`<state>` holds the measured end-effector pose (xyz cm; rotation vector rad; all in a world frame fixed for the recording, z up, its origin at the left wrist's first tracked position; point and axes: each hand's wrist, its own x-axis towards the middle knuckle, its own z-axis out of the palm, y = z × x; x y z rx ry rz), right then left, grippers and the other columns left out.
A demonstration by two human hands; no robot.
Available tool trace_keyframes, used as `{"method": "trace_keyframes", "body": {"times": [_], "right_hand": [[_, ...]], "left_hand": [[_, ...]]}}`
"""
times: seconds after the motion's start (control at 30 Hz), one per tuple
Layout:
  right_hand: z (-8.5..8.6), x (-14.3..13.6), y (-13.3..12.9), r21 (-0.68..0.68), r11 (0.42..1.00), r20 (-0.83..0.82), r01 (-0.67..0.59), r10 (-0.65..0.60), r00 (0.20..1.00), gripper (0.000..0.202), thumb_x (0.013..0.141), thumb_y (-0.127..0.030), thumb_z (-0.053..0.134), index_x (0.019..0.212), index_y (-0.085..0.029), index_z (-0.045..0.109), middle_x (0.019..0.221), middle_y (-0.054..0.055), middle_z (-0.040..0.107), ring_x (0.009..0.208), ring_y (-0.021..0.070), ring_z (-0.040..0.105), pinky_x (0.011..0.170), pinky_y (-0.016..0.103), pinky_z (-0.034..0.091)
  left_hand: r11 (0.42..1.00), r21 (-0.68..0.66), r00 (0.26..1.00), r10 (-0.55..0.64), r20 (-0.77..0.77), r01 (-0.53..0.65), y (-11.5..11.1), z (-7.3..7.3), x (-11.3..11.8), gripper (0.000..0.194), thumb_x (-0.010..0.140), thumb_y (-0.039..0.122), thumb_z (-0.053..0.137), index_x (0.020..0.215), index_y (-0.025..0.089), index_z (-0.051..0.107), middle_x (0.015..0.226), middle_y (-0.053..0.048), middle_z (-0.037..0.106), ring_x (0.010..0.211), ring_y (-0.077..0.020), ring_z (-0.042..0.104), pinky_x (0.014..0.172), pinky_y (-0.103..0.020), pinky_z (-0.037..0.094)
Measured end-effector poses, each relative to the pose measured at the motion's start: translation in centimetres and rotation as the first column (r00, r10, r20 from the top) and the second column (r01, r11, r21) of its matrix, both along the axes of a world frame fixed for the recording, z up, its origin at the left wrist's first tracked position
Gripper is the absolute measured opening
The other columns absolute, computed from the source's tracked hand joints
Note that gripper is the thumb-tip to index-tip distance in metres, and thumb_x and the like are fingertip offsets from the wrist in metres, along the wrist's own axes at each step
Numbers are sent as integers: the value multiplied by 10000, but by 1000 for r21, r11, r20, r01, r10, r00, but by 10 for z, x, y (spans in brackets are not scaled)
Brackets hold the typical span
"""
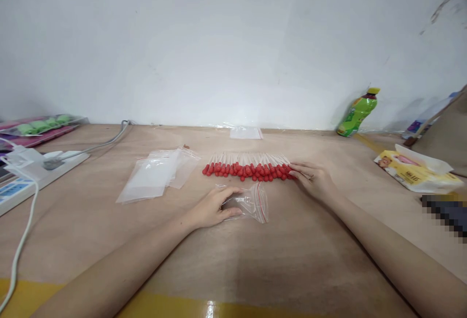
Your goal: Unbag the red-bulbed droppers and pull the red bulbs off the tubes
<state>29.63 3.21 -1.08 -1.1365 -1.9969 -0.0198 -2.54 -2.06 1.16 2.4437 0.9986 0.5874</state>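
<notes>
A wide row of red-tipped white sticks (248, 168) lies across the middle of the table, red ends toward me. At the right end of the row, my right hand (314, 179) has its fingers closed around the last red tips. Just in front of the row lies a clear zip bag (251, 203) with a red seal line. My left hand (215, 207) rests on the bag's left side, thumb and fingers apart. Further left is a pile of flat clear bags (151, 177).
Another clear bag (246, 133) lies by the wall. A green bottle (359, 114) leans there at right, near a yellow tissue pack (416, 172) and a dark pixelated object (447, 216). A white power strip (22, 189) with cables sits at left, before packaged green items (45, 124).
</notes>
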Motion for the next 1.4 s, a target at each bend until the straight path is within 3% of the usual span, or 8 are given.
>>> {"method": "trace_keyframes", "body": {"times": [0.33, 0.57, 0.77, 0.9, 1.03, 1.13, 1.27, 1.4], "right_hand": [[8, -1, -4, 46, 990, -205, 134, -122, 971, 215, 832, -293, 478, 937, -228, 655, 925, 56, 652, 855, 187, 610, 785, 341, 493], [-1, 4, 2, -64, 994, -106, 89, -96, 990, 232, 816, -343, 492, 902, -207, 660, 890, 60, 673, 850, 205, 616, 788, 367, 492], [9, -11, -14, 117, 976, -167, 184, -163, 972, 199, 817, -324, 500, 848, -220, 667, 867, 75, 659, 841, 217, 597, 790, 391, 477], [24, -50, -47, 33, 991, -39, -133, 135, 990, 237, 836, -297, 480, 1009, -245, 634, 996, 86, 628, 951, 208, 572, 829, 369, 466], [29, -80, -67, -126, 872, 277, -472, 488, 828, 403, 833, -387, 499, 1218, -267, 506, 1295, 78, 475, 1185, 227, 430, 983, 441, 332], [23, -83, -67, -241, 831, 368, -501, 556, 746, 387, 841, -424, 483, 1202, -292, 522, 1323, 57, 452, 1232, 234, 381, 1031, 480, 240], [17, -71, -61, -371, 795, 295, -479, 590, 751, 329, 828, -418, 508, 1121, -294, 592, 1260, 50, 519, 1245, 244, 365, 1021, 478, 270], [19, -67, -59, -433, 734, 157, -523, 632, 759, 268, 815, -394, 532, 1030, -281, 647, 1239, 51, 537, 1260, 241, 346, 1020, 477, 287]], "left_hand": [[1000, -16, 1000, -2, 5, 3, 0, 1, 1, 435, 806, 402, 554, 1196, 241, 448, 1159, -49, 564, 1019, -202, 539, 868, -328, 416], [1000, -10, 1000, -4, 10, 4, 1, -1, 0, 430, 807, 406, 552, 1193, 247, 448, 1156, -48, 565, 1012, -201, 543, 852, -325, 420], [1000, 1, 1000, -19, -5, 19, 0, 0, 0, 455, 808, 416, 545, 1211, 237, 434, 1172, -62, 554, 1032, -210, 533, 882, -347, 409], [998, 12, 998, -57, 9, 57, 0, 2, 1, 462, 806, 408, 547, 1215, 224, 437, 1185, -74, 549, 1062, -217, 520, 906, -365, 406], [994, 41, 995, -102, 18, 101, 0, 0, -1, 530, 788, 399, 569, 1256, 206, 413, 1254, -99, 504, 1145, -235, 469, 971, -406, 365], [991, 39, 992, -125, -32, 126, -1, 0, -7, 583, 780, 420, 570, 1293, 212, 385, 1332, -104, 429, 1222, -245, 399, 1016, -428, 321], [992, -6, 989, -123, -87, 123, -2, 3, -11, 609, 770, 446, 574, 1305, 236, 374, 1368, -86, 384, 1253, -245, 356, 1037, -429, 290], [996, -26, 995, 85, 44, -84, 5, 4, -5, 410, 817, 427, 511, 1163, 208, 506, 1171, -77, 547, 1066, -213, 509, 912, -364, 410]]}}
